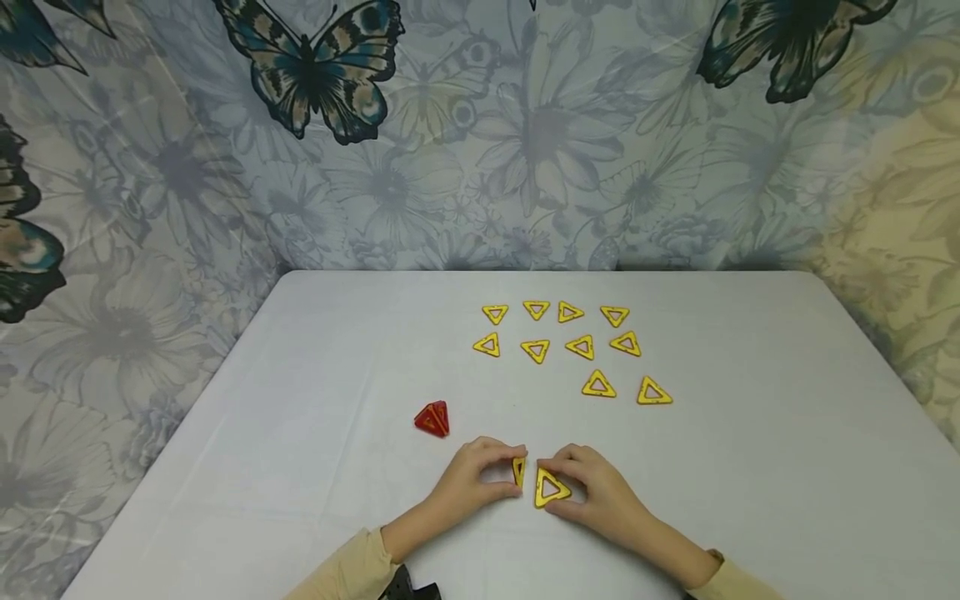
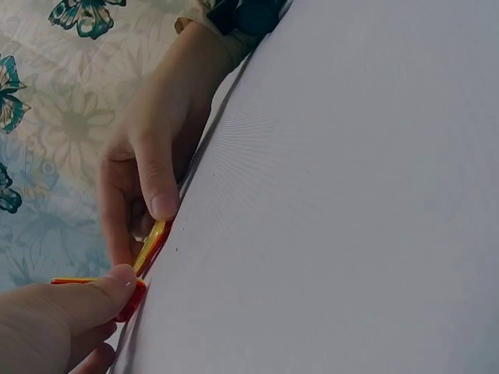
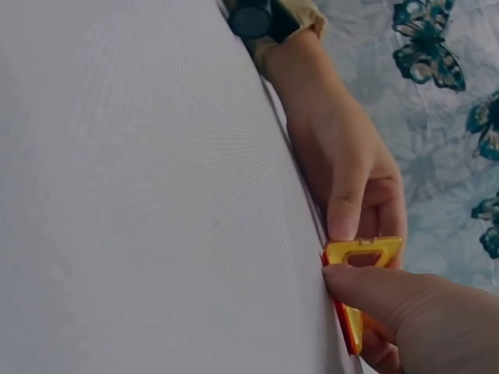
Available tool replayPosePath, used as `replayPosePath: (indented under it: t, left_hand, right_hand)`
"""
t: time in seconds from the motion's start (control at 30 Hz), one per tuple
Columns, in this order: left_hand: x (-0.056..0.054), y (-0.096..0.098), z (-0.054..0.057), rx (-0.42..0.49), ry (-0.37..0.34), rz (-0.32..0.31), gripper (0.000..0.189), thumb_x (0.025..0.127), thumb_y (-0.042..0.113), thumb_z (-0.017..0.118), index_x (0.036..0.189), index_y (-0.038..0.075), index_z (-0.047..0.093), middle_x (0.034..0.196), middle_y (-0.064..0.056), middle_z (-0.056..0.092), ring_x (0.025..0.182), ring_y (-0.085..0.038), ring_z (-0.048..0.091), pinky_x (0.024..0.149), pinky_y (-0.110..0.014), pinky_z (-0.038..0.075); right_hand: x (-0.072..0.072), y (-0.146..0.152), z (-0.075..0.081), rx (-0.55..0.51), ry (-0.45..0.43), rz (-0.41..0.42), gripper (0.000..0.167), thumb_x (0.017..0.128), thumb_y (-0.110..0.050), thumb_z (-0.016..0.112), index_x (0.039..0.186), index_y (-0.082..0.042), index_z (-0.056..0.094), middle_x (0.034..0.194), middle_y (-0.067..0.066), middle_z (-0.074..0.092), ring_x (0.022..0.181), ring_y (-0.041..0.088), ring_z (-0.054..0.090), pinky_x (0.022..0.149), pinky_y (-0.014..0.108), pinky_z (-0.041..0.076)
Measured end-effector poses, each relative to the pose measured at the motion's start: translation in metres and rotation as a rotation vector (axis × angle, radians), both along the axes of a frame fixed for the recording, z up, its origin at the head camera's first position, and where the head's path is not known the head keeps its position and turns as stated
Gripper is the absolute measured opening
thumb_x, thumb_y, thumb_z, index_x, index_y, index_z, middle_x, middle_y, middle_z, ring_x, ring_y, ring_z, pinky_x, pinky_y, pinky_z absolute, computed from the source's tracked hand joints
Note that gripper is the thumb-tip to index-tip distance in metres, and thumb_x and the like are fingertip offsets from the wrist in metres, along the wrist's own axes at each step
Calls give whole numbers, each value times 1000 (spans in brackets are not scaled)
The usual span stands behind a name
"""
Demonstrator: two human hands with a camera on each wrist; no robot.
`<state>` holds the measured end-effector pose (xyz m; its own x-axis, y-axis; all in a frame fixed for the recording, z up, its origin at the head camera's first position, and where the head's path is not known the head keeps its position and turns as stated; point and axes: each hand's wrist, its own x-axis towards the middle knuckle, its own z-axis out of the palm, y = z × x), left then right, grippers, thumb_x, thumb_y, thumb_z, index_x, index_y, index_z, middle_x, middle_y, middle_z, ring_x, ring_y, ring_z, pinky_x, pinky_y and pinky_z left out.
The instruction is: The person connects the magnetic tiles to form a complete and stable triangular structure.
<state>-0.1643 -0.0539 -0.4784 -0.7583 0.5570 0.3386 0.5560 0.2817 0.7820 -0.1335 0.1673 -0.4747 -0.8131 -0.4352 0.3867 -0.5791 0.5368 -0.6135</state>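
A yellow triangle [image 1: 522,472] clamped in the fingers of the left hand [image 1: 474,473] is just beside a second triangle [image 1: 539,492] pinched likewise by the right hand [image 1: 596,490], toward the near edge of the surface [image 1: 720,483], with a red piece [image 1: 432,419] beyond the left hand and ten loose triangles [image 1: 536,342] nearer the far edge.

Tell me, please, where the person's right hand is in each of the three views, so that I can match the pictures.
Head: right hand, low, right of centre, pinching a yellow triangle.
Left wrist: right hand, upper left, the farther hand.
Right wrist: right hand, lower right, the nearer hand, cut by the edge.
Shared landmark: the butterfly-patterned backdrop.
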Motion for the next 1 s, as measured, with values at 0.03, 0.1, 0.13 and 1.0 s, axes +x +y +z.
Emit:
replayPosePath:
  t: [0.03,0.1,0.13,1.0]
  left_hand:
    - [1,1,0,-5,0,5,43,70,18,76,110,7,64,103,1,60,95,-12,51,84,-28,39]
    - [3,2,0,-16,4,12,43,70,19,76,110,8,64,103,2,60,95,-11,51,83,-28,38]
    - [4,3,0,-20,5,11,43,69,19,76,110,8,64,102,2,59,94,-10,50,82,-28,38]
    - [9,11,2,-18,-3,4,44,68,19,76,108,9,64,104,6,60,95,-6,51,81,-25,38]
  right_hand:
    - [1,-1,0,1,0,-4,42,66,-18,80,103,-6,66,91,-10,53,81,6,45,67,26,42]
    - [2,-1,-1,-5,-4,-15,42,65,-18,80,103,-7,66,91,-11,53,81,5,46,67,25,43]
    - [2,-2,-1,-11,-4,-17,42,64,-18,80,103,-6,66,90,-11,53,81,5,46,67,25,43]
    - [1,-3,1,-71,59,-44,35,59,-20,83,82,-15,57,80,-11,51,69,6,41,58,20,37]
